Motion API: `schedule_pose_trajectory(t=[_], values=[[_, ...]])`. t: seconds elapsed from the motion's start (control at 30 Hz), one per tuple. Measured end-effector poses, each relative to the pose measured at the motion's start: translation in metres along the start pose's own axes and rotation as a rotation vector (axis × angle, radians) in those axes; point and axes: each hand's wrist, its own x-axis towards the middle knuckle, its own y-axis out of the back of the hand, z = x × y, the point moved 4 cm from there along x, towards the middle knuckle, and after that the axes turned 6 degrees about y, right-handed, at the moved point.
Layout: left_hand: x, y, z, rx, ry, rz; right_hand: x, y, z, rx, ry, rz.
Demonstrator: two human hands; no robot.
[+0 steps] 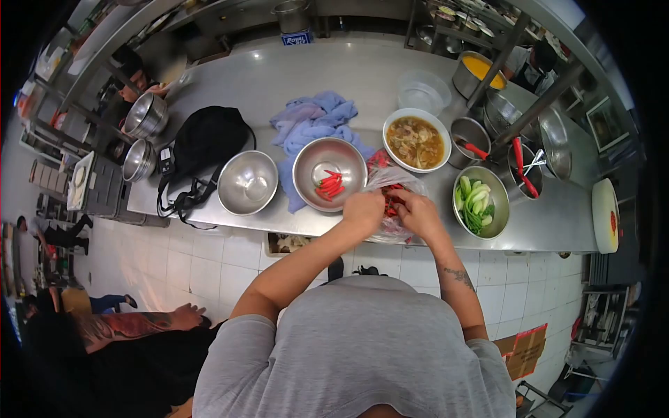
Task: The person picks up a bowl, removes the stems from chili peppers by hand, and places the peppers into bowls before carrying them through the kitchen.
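A clear plastic bag [410,182] of red chilies [392,206] lies at the table's front edge, directly before me. My left hand [365,212] is closed at the bag's left side, gripping the plastic. Over the bag's opening, my right hand [419,214] has its fingers pinched together among the chilies; what they hold is too small to tell. Left of the bag, a steel bowl [304,167] has several bright red chilies [330,185] at its bottom. Another steel bowl [249,182] stands farther left, with nothing in it.
Blue cloth [317,118] lies behind the bowls, and a black bag [212,136] with straps is to the left. At right are a soup bowl [446,141], a bowl of green vegetables [496,226] and pots with red-handled utensils [519,157]. A co-worker's tattooed arm [132,326] is at lower left.
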Motion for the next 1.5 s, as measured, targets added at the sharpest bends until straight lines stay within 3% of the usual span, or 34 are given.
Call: schedule_pose_trajectory(t=[0.1, 0.33, 0.47, 0.53, 0.63, 0.7, 0.8, 0.83, 0.97, 1.07, 1.17, 1.27, 1.3, 1.4, 1.5], values=[[-0.007, 0.016, -0.002, -0.134, -0.019, 0.017, -0.002, 0.007, -0.003, 0.046, 0.066, 0.027], [-0.014, 0.052, -0.013, -0.572, -0.161, 0.267, 0.014, 0.016, -0.017, 0.063, 0.251, 0.160], [-0.013, 0.064, -0.017, -0.471, -0.115, 0.506, 0.026, 0.019, -0.048, -0.010, 0.329, 0.199], [-0.015, 0.073, -0.027, -0.391, -0.072, 0.592, 0.037, 0.015, -0.062, -0.014, 0.264, 0.103], [-0.015, 0.078, -0.073, -0.555, 0.079, 0.733, 0.058, 0.004, -0.078, 0.012, 0.318, 0.123], [-0.012, 0.069, -0.115, -1.464, 0.364, 0.342, 0.068, 0.008, -0.080, 0.140, 0.308, 0.109], [-0.021, 0.083, -0.117, -2.120, 0.108, 0.030, 0.073, 0.028, -0.069, 0.389, 0.204, -0.030], [-0.023, 0.081, -0.115, -2.166, 0.108, 0.025, 0.069, 0.037, -0.051, 0.412, 0.202, -0.075], [-0.025, 0.057, -0.084, -2.189, 0.117, -0.213, 0.042, 0.029, -0.001, 0.241, 0.141, -0.258], [-0.023, 0.043, -0.044, -2.036, 0.009, -0.416, 0.037, 0.002, 0.000, -0.286, 0.227, -0.045], [-0.019, 0.027, -0.019, -1.916, 0.250, -0.567, 0.038, -0.011, 0.002, -0.424, 0.136, 0.003], [-0.016, 0.015, -0.017, -1.575, 0.269, -0.521, 0.037, -0.012, 0.005, -0.417, 0.217, 0.056], [-0.012, 0.012, -0.019, -1.356, 0.213, -0.423, 0.036, -0.010, 0.004, -0.405, 0.263, 0.074], [-0.011, -0.001, -0.026, -1.220, 0.131, 0.038, 0.027, 0.009, -0.008, 0.003, 0.246, 0.250], [-0.019, 0.032, -0.019, -0.943, 0.150, -0.046, 0.016, 0.017, -0.005, 0.858, -0.214, 0.241]])
